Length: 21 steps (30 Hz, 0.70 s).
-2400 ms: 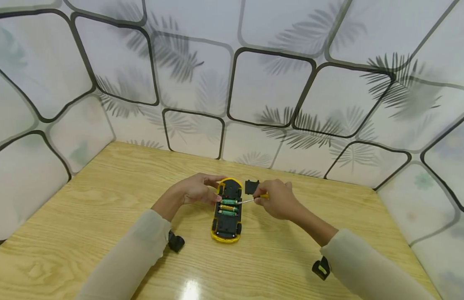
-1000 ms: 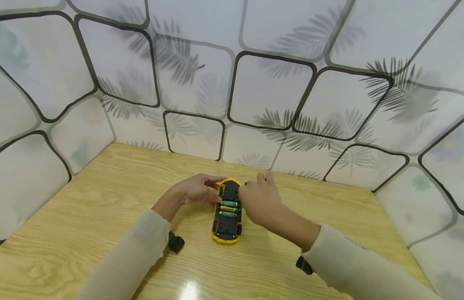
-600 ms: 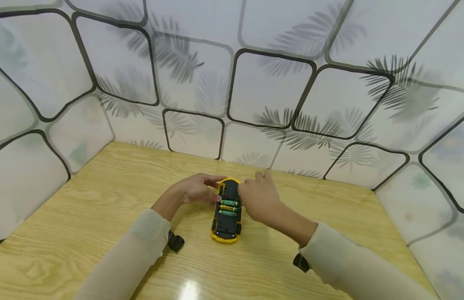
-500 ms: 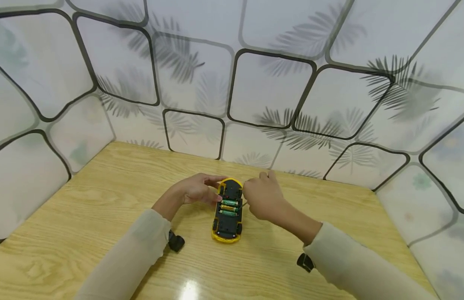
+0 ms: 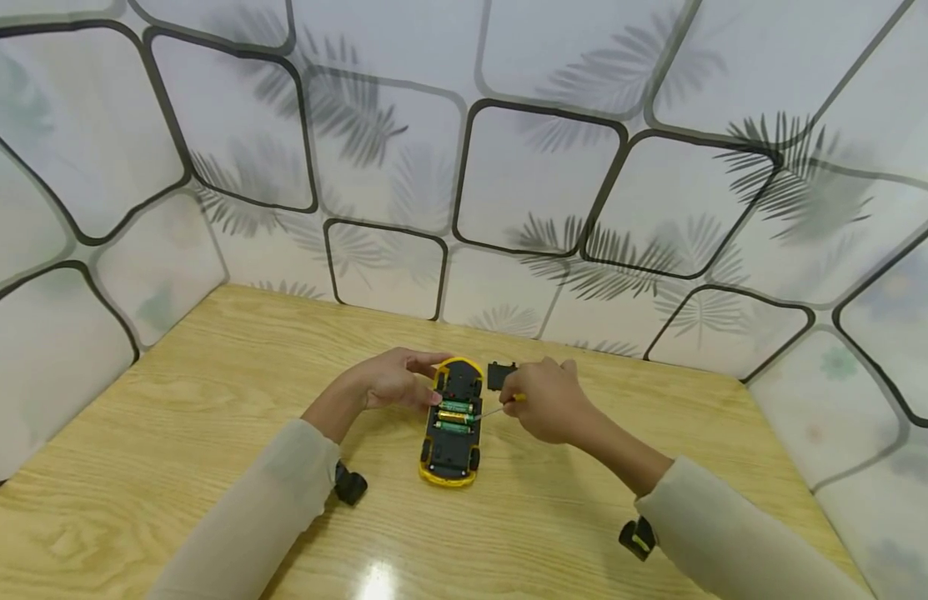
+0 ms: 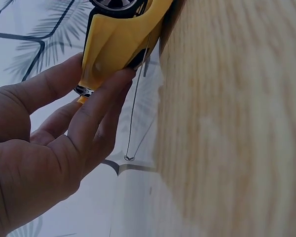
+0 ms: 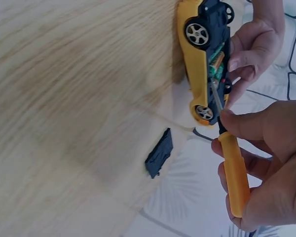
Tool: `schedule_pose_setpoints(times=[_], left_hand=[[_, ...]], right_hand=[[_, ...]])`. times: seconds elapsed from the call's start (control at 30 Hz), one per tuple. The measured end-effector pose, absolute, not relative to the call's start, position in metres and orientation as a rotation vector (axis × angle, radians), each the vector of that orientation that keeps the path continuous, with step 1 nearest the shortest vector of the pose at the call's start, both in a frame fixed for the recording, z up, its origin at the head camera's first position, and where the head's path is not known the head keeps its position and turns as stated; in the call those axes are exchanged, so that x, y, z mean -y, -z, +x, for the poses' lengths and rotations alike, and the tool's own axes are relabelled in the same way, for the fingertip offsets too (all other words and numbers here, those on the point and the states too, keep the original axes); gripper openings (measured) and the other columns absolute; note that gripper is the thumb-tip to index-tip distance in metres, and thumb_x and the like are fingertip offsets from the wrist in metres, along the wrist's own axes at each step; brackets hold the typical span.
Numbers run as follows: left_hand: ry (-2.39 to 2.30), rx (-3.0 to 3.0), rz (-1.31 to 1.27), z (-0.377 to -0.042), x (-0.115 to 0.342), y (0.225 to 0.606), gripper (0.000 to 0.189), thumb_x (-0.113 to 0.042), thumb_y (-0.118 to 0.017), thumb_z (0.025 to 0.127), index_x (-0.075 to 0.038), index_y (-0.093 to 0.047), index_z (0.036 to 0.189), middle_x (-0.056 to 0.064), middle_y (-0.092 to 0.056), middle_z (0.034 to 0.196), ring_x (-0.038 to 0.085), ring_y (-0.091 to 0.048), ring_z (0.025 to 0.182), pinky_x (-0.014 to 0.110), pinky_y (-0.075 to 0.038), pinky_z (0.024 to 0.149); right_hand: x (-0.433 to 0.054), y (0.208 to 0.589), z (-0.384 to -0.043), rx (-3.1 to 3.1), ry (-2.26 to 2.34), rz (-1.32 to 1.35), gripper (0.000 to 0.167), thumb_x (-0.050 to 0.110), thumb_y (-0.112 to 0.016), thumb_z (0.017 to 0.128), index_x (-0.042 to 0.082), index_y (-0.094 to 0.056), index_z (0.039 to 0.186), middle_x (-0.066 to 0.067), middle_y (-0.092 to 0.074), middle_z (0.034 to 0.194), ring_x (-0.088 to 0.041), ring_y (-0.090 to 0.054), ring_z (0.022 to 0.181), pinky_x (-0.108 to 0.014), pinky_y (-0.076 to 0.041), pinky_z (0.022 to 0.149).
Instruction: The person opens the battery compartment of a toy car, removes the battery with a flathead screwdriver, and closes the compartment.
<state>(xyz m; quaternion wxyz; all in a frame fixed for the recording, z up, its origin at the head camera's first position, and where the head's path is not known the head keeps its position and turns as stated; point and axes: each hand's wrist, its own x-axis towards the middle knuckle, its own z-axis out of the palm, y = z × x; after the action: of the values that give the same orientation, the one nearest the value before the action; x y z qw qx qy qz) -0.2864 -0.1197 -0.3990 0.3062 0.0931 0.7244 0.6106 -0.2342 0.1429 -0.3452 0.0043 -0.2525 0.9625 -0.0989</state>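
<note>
Three batteries (image 5: 454,417) lie crosswise in the upturned car (image 5: 450,457) on the desk (image 5: 283,342), the right hand (image 5: 549,403) grasping a screwdriver (image 7: 235,170) aimed at their right ends, left hand (image 5: 392,382) clasping the car's left side.

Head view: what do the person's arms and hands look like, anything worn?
Left sleeve and right sleeve: long, loose, plain pale beige. A small black device shows at each cuff: left device, right device, the right one with a yellow-green mark. Left hand and right hand are bare, no gloves.
</note>
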Motion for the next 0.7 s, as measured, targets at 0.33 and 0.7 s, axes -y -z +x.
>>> schedule_pose_setpoints(times=[0.33, 0.7], left_hand=[[-1.621, -1.929, 0.243, -0.285, 0.12, 0.397, 0.081, 0.007, -0.072, 0.091, -0.02, -0.039, 0.16, 0.026, -0.029, 0.161, 0.027, -0.069, 0.11, 0.039, -0.059, 0.091], [-1.643, -1.896, 0.229, -0.286, 0.119, 0.398, 0.08, 0.009, -0.071, 0.091, -0.02, -0.039, 0.16, 0.026, -0.028, 0.162, 0.026, -0.07, 0.106, 0.039, -0.059, 0.09]], right_hand=[[-0.165, 0.372, -0.236, -2.921, 0.753, -0.76, 0.004, 0.015, -0.076, 0.094, 0.016, -0.079, 0.095, 0.009, -0.074, 0.096, -0.023, -0.068, 0.097, -0.075, -0.029, 0.096], [-0.174, 0.374, -0.235, -2.924, 0.658, -0.954, 0.008, 0.013, -0.074, 0.095, 0.018, -0.078, 0.099, 0.007, -0.074, 0.102, -0.021, -0.066, 0.097, -0.071, -0.036, 0.087]])
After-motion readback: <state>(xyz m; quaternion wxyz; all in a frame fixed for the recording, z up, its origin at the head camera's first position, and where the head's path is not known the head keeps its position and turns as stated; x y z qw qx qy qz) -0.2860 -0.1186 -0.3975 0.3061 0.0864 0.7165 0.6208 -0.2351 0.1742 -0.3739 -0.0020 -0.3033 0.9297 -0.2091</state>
